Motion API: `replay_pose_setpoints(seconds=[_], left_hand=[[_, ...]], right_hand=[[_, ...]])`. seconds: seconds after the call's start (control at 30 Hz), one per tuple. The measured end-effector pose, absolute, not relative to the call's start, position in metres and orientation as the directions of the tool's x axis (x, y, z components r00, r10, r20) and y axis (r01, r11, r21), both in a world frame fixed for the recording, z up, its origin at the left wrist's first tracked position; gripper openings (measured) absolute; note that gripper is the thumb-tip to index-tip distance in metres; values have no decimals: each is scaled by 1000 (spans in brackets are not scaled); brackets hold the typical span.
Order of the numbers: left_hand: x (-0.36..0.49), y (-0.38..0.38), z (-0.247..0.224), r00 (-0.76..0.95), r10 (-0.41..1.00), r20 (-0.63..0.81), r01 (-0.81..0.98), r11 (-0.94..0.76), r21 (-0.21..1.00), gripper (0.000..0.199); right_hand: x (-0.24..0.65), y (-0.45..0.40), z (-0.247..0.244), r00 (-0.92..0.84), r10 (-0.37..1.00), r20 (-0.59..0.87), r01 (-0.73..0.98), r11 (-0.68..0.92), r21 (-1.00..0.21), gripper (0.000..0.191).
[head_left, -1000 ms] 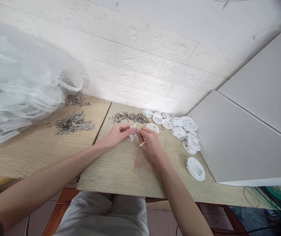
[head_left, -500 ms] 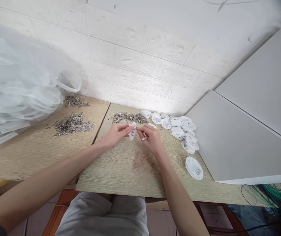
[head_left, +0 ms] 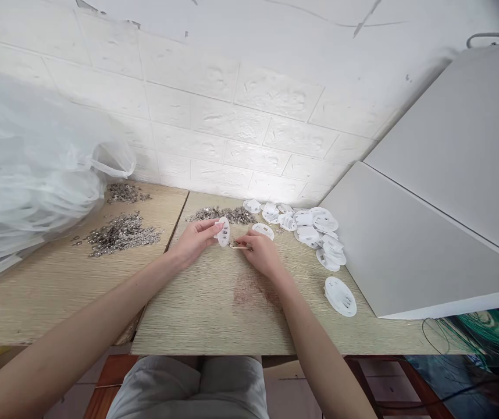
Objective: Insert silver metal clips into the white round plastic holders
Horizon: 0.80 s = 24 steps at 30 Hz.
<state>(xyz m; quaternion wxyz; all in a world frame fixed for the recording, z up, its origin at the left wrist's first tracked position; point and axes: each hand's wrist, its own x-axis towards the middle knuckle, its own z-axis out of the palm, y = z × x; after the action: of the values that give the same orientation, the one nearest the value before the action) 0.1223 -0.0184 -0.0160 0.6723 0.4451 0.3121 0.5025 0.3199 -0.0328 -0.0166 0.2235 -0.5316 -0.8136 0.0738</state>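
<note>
Holding a white disc (head_left: 223,231) in the left hand (head_left: 193,241), with a grip closed on its edge between thumb and fingers, tilted up off the tabletop (head_left: 197,314) and showing small metal pieces on its face. Gripping a slim pale stick (head_left: 241,248) in the right hand (head_left: 262,251), with a closed grip and a tip pointing towards the lower edge of the white disc, just beside it. Showing small metallic bits (head_left: 232,241) near the right fingertips; too small to tell whether held or lying loose. Lying just beyond the right hand: 1 flat disc (head_left: 263,231). Spread behind the left hand, towards the wall (head_left: 218,128): 1 heap of small metal parts (head_left: 227,215). Resting left of the seam: 2 further heaps, a larger heap (head_left: 123,234) in front of a smaller heap (head_left: 125,192), beside a translucent bag (head_left: 35,198) of white pieces. Clustered to the right, near a pale panel (head_left: 406,233): overlapping white discs (head_left: 319,228), with a separate disc stack (head_left: 341,297) nearer the front edge. Visible between the forearms: a reddish stain (head_left: 253,294).
</note>
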Motion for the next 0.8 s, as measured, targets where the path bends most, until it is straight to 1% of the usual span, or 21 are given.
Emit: replay_pose_setpoints(seconds=[0.13,0.23,0.3,0.4,0.47,0.6,0.67,0.8], left_hand=[[121,-17,-16,291,957,19,-454,121,883,29],[120,-14,-18,291,956,26,-451,113,885,32],[120,-13,-19,291,956,35,-416,93,905,38],[120,-12,-19,284,957,54,-327,44,944,46],[121,-12,-18,295,953,73,-285,15,958,50],[121,-15,-15,312,944,103,-220,-34,975,53],[121,-17,-14,304,946,113,-227,-43,973,53],[120,-15,-15,268,953,143,-313,-54,948,52]], right_hand=[[318,-32,-19,-297,900,318,812,413,-412,22],[314,-32,-20,-240,889,389,771,418,-480,19],[308,-33,-20,-189,888,420,729,413,-545,22],[298,-34,-23,-96,908,409,685,358,-634,29],[291,-34,-26,-68,917,393,673,333,-661,31],[282,-31,-34,-60,908,414,599,365,-713,31],[279,-29,-35,-28,904,427,532,375,-759,30],[269,-24,-29,21,899,438,414,391,-822,30]])
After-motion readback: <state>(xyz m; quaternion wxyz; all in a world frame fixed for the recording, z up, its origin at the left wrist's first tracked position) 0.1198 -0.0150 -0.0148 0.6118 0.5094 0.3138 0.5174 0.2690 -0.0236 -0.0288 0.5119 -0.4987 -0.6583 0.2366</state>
